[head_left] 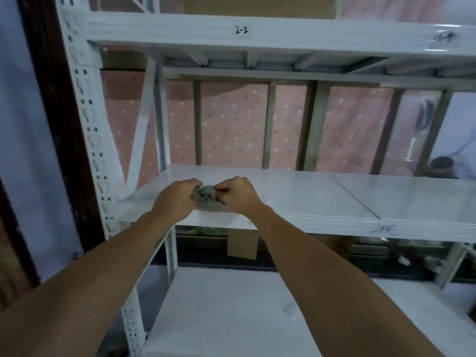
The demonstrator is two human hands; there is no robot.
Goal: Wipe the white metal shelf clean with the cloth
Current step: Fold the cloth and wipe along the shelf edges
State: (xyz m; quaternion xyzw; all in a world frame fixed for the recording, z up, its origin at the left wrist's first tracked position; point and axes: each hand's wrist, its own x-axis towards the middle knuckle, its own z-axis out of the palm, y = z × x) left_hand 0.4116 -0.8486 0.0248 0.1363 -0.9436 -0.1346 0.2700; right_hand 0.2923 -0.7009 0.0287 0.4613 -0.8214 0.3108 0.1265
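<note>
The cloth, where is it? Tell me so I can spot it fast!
Find the white metal shelf, the middle board of the rack. Near its front left edge the left hand and right hand meet, both gripping the cloth between them. It is a small greenish-grey bundle, the only crumpled thing on that smooth white board.

White throughout on the white metal shelf (296, 191), faint grey streaks across the boards. White with rows of dark punched holes on the upright post (87, 119). Mottled grey-green on the cloth (206, 193). Pink with scattered white and darker dots on the backing fabric (231, 124). Dull grey-beige on the bars (271, 124) behind. Black handwriting on the white label (241, 30). Plain brown on the cardboard piece (242, 243). Dark brown on the door frame (49, 99).
</note>
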